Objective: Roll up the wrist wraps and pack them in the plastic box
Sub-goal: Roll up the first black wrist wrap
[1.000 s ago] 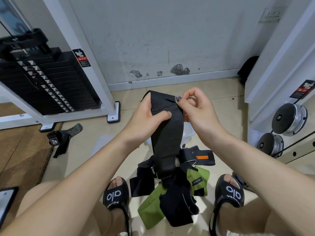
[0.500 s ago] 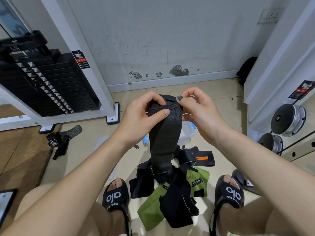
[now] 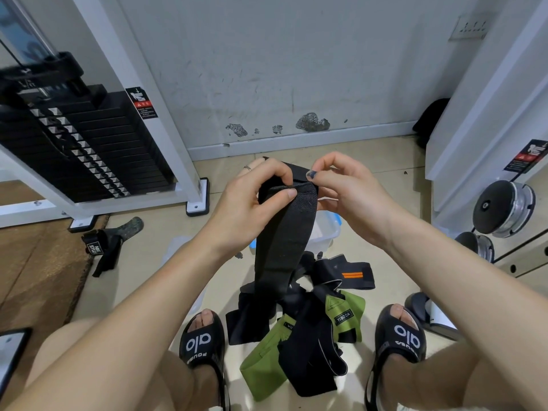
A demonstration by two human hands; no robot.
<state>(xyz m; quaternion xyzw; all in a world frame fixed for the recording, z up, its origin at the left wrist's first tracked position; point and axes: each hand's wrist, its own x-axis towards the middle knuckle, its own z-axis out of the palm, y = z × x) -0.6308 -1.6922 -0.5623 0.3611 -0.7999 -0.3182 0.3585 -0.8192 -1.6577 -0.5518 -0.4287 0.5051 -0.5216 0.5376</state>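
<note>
Wrap's top edge folded further — both hands pinching.

- The held wrist wrap hangs between the left hand and right hand, above the floor.
- The plastic box sits behind it, mostly hidden.
- The pile of wraps lies between the two sandals, in front of the box.
- A glove-like strap, perhaps, lies left, near the weight stack.
- Dumbbells stand at the right.
</note>
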